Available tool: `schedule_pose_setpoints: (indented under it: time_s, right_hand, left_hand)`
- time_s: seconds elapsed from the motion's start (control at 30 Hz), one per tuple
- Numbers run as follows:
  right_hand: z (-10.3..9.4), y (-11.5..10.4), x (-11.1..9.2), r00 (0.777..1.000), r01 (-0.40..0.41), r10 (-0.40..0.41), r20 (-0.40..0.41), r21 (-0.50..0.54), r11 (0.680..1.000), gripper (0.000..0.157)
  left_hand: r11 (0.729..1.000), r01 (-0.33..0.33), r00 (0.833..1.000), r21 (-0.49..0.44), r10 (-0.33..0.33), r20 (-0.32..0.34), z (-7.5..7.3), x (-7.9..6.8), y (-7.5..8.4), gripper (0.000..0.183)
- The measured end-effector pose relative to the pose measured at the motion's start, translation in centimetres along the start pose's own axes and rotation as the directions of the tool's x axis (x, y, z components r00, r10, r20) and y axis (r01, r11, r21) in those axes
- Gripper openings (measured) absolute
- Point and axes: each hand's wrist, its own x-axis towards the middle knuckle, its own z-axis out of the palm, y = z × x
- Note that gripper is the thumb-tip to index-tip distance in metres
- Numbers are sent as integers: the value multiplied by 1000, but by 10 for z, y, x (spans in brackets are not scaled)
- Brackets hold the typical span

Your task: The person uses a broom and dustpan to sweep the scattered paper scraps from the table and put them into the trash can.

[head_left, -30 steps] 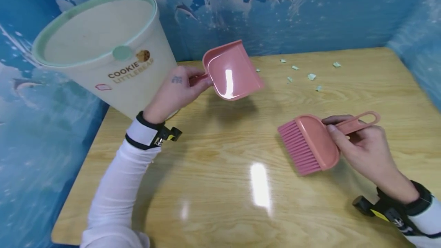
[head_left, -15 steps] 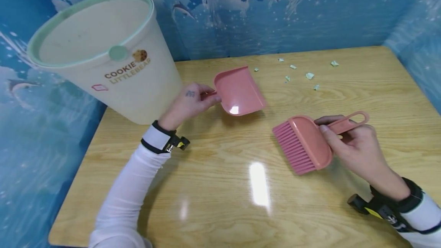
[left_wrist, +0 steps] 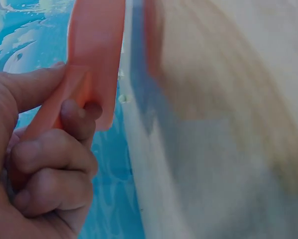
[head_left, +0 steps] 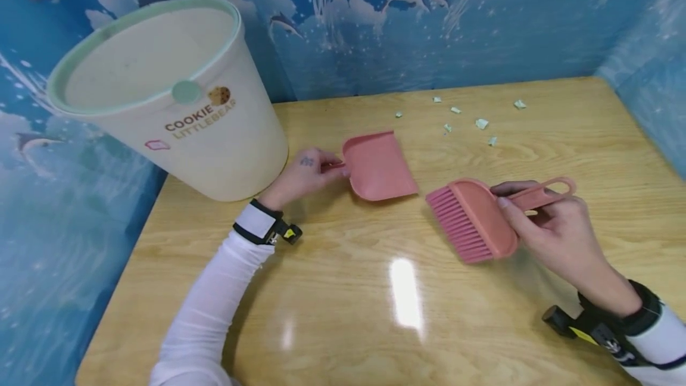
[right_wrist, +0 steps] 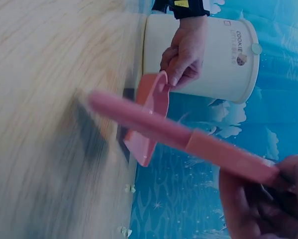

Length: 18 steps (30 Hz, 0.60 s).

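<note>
By its handle my left hand [head_left: 306,176] grips a pink dustpan [head_left: 379,167], held low over the table with its flat lip facing right. The left wrist view shows the fingers [left_wrist: 54,154] curled round that handle. My right hand [head_left: 560,234] pinches a pink hand brush [head_left: 485,219] near the base of its looped handle, bristles pointing left. In the right wrist view the brush [right_wrist: 223,152] appears edge-on, its bristle tips off the table surface. Several small pale green paper scraps [head_left: 482,124] lie scattered toward the table's back edge, beyond both tools.
A tall white bin [head_left: 230,153] with a green rim stands at the back left, close to my left hand. Blue ocean-print sheeting [head_left: 348,34] rises along the back and sides. The wooden table [head_left: 332,290] has a glossy top.
My left hand has lowered the dustpan toward the table and moved it nearer to me and slightly right. The brush has shifted slightly left in my right hand.
</note>
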Motion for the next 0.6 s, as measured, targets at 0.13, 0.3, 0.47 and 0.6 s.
schedule_pose_setpoints:
  time_s: [0.13, 0.3, 0.47, 0.6]
  right_hand:
    - [-6, 3, 5, 1000, 15, -15, -15, -24, 1000, 20]
    - [-23, 11, 20, 998, 31, -40, -56, -151, 988, 17]
    - [-38, 24, 43, 995, -6, -23, -93, -297, 955, 16]
    - [-47, 45, 61, 995, 58, -89, -50, -448, 892, 13]
  left_hand:
    - [1000, 8, 998, -1, -8, 56, 4, 0, -4, 19]
    - [999, 28, 997, -26, -26, 74, 7, 1, -6, 19]
    - [996, 87, 992, -28, -84, 97, 12, 2, -9, 25]
    - [991, 135, 984, -8, -133, 119, 13, 6, -10, 29]
